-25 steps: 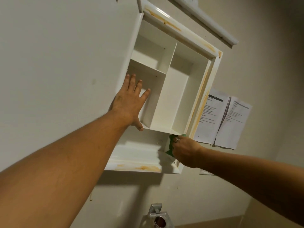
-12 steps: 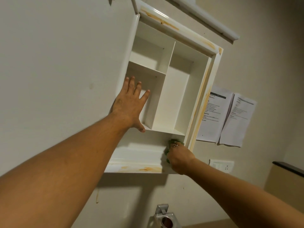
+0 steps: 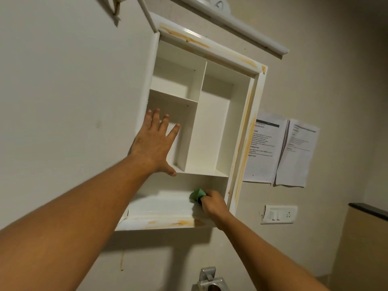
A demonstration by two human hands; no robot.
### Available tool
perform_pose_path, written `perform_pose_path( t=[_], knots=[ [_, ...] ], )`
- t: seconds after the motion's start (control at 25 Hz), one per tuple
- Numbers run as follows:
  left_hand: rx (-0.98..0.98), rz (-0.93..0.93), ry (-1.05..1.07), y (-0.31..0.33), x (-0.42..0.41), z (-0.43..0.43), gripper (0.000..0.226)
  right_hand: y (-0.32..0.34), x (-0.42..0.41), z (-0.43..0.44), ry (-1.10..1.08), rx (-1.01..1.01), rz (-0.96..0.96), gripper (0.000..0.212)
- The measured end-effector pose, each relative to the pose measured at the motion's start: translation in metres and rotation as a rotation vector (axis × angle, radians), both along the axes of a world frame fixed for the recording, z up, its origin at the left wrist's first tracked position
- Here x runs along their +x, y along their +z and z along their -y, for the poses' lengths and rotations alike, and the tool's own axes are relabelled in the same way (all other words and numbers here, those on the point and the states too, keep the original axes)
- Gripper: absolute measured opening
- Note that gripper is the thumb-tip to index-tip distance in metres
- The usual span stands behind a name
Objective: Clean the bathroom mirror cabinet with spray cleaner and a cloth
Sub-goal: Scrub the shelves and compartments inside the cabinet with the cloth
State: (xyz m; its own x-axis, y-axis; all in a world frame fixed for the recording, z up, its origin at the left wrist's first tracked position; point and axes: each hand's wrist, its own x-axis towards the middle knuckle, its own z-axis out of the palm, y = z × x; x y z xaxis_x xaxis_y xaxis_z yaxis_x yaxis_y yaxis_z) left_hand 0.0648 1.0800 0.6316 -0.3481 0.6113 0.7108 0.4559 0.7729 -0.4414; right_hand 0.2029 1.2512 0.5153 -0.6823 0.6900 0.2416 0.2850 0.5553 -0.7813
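Left hand [image 3: 156, 143] lies flat and open, fingers straight and spread, against the left edge of the white wall-mounted cabinet [image 3: 245, 143]. Its fingertips reach over the lower-left compartment and its thumb points down toward the shelf below that compartment. Right hand [image 3: 212, 203] is curled around a crumpled green cloth [image 3: 197, 195], gripping it. It holds the cloth down on the floor of the cabinet's wide bottom compartment, near that compartment's right end and just beside the right frame.

The cabinet stands open, showing two stacked compartments on the left, one tall compartment on the right and the wide one beneath them. Orange-brown stains streak its top frame, its right frame and its front bottom ledge [image 3: 163, 223].

Two printed white paper sheets [image 3: 266, 148] hang on the wall just right of the cabinet, with a white switch plate [image 3: 279, 214] below them. A long white bar fixture [image 3: 231, 24] runs above the cabinet, and a grey metal holder [image 3: 210, 282] sits at the bottom edge of the view.
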Motion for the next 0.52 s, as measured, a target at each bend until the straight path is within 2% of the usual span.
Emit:
perform_pose_path(
  t=[0.12, 0.2, 0.28, 0.4, 0.52],
  knots=[
    [-0.013, 0.01, 0.009, 0.004, 0.003, 0.0, 0.145, 0.02, -0.001, -0.002, -0.048, -0.496, -0.316, 0.018],
    [-0.028, 0.021, 0.016, 0.004, 0.005, 0.001, 0.145, 0.018, -0.004, 0.0, 0.014, -0.895, -0.551, 0.014],
    [-0.049, 0.023, 0.026, 0.005, 0.006, 0.003, 0.143, 0.011, -0.012, 0.004, 0.072, -1.185, -0.748, 0.016],
    [-0.102, 0.003, 0.057, 0.008, 0.007, 0.012, 0.142, 0.025, -0.021, 0.004, 0.107, -1.339, -1.043, 0.021],
    [-0.156, -0.079, 0.146, 0.015, 0.011, 0.029, 0.146, 0.041, -0.017, 0.008, 0.119, -1.342, -1.145, 0.033]
  ],
)
